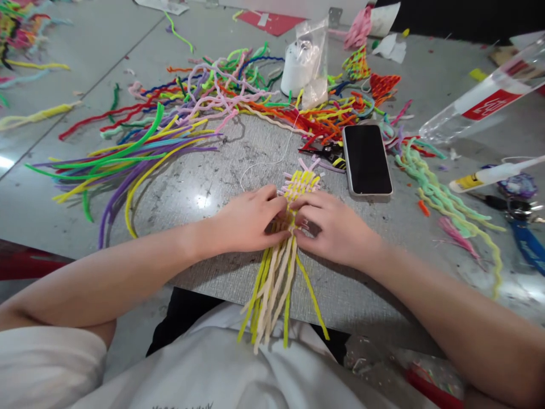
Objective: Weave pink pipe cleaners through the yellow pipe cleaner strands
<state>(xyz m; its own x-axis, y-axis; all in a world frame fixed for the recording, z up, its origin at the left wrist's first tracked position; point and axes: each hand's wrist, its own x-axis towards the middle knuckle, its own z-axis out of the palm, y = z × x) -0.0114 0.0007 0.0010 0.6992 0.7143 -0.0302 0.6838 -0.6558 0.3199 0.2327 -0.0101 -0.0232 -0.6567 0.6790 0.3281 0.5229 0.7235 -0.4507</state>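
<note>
Woven strip (303, 183), yellow and pale, lies on the table (238, 150), loose ends past the near edge. Left hand (255, 220) and right hand (334, 226) pinch it, partly hiding its middle; exact strands indistinguishable. Bottle (481, 105) cut off at right.

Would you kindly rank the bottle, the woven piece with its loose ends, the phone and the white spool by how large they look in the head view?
Largest: bottle and woven piece, order unsure; the bottle runs out of frame, the piece is partly covered.
Then: phone.
Smallest: white spool.
</note>
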